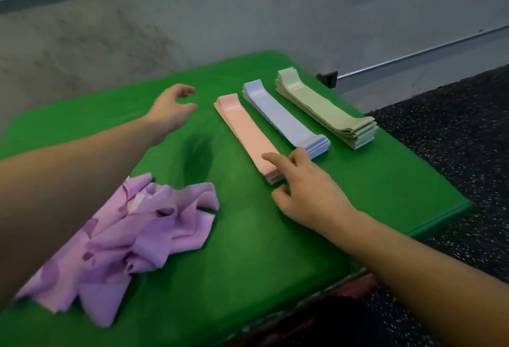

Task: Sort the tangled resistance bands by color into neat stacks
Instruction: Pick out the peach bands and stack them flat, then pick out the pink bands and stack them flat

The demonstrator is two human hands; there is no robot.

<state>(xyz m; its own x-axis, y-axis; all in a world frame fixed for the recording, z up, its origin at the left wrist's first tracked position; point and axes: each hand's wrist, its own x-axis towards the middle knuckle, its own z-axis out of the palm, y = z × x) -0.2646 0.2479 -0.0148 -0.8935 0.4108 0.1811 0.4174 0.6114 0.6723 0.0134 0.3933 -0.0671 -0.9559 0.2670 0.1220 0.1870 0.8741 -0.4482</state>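
Note:
Three neat stacks of flat bands lie side by side on the green surface [248, 250]: a pink stack [245, 132], a light blue stack [281, 115] and a pale green stack [322, 107]. A tangled heap of purple bands [132, 236] sits at the near left. My right hand [305, 189] rests at the near end of the pink stack, its index finger lying on top and its thumb by the stack's end. My left hand [172, 110] hovers above the surface left of the pink stack, fingers loosely curled and holding nothing.
The green surface ends in an edge at the right [440, 220] and drops to a dark speckled floor [454, 154]. A grey wall [137, 30] runs behind, with a metal rail and bracket [329, 78] near the far right corner.

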